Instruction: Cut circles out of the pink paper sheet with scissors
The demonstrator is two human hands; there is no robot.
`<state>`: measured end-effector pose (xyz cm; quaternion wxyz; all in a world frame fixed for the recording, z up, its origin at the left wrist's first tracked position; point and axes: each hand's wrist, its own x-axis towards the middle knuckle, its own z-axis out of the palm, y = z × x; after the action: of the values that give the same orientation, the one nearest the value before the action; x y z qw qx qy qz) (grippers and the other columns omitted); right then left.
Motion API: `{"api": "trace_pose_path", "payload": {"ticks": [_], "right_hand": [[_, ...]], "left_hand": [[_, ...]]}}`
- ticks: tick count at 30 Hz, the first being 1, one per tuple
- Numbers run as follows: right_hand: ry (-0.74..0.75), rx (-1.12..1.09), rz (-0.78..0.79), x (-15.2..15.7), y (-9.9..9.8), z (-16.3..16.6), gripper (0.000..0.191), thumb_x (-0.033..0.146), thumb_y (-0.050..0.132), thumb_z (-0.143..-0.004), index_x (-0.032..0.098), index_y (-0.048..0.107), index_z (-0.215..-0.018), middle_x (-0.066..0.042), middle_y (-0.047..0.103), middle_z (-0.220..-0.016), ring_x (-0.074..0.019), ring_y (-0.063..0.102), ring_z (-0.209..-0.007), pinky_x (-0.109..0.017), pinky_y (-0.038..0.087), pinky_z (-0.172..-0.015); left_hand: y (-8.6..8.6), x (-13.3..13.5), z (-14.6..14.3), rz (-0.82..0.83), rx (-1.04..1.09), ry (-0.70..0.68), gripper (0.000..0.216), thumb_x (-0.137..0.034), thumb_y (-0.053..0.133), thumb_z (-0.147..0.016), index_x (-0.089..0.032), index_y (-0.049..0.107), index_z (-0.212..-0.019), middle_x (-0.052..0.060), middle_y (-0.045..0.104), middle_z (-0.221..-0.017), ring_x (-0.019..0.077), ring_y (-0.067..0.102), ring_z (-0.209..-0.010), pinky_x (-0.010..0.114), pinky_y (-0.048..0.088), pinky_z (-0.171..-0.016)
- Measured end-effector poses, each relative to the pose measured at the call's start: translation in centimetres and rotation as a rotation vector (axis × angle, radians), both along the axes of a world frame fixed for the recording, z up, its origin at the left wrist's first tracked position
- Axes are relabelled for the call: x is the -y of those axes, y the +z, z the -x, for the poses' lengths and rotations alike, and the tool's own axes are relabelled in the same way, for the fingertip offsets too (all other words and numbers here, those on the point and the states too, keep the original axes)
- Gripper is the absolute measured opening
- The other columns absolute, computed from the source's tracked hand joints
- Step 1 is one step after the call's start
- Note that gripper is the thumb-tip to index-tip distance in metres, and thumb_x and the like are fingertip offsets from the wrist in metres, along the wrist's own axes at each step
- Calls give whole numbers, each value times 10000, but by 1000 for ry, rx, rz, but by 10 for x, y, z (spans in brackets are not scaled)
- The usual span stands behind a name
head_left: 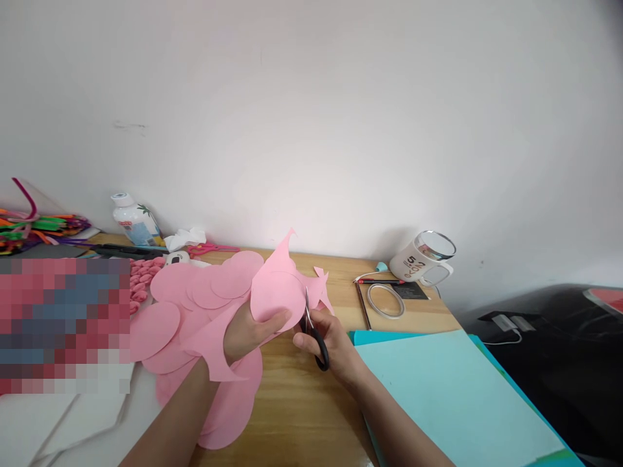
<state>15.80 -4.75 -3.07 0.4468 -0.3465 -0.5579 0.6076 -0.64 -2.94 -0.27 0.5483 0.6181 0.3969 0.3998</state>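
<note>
In the head view, my left hand (256, 331) is closed on a sheet of pink paper (276, 293), thumb on top, with a rounded edge and pointed offcut strips hanging from it. One curved strip drapes over my left wrist. My right hand (331, 340) grips black-handled scissors (320, 350), their blades upright against the right edge of the pink paper. Left of and below my left hand lies a spread heap of pink paper circles (163, 324). Behind the scissors, a jagged pink scrap (318, 288) sticks out.
On the right stand a tilted white mug (411, 259), a roll of tape (386, 301), pens (363, 305) and pale blue sheets (438, 389). Along the back left are a white bottle (136, 220), pink scissors (211, 248), a crumpled tissue (185, 239) and colourful pipe cleaners (43, 224).
</note>
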Motion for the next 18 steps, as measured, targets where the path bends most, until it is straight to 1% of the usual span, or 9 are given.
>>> {"api": "trace_pose_path", "payload": {"ticks": [4,8,14,18], "right_hand": [[-6,5,15,0,1,0,384,459,738,-607,171,484,-601,53,334,-567,-92,242,-531,-238,189,-490],[-23,28,17,0,0,0,391,458,738,-605,168,478,-586,54,321,-551,-88,231,-522,-240,165,-481],[-22,65,-15,-1,-1,0,405,495,716,-611,174,474,-563,56,289,-530,-89,222,-508,-243,156,-472],[-24,77,-7,-1,-1,-1,429,534,707,-595,181,467,-555,55,286,-527,-91,217,-504,-245,156,-471]], "left_hand": [[-1,0,-1,-1,8,-1,327,-326,565,-804,-174,569,-1094,81,636,-1117,260,540,-1091,389,454,-926],[1,0,-2,-11,12,16,320,-330,568,-798,-177,583,-1078,79,639,-1117,268,556,-1064,397,462,-911],[3,0,0,-29,-37,-25,317,-331,550,-806,-171,580,-1079,85,633,-1127,264,549,-1070,382,469,-890],[3,0,1,-34,-19,-31,295,-304,541,-820,-182,571,-1086,75,627,-1130,249,544,-1075,370,458,-904]]}}
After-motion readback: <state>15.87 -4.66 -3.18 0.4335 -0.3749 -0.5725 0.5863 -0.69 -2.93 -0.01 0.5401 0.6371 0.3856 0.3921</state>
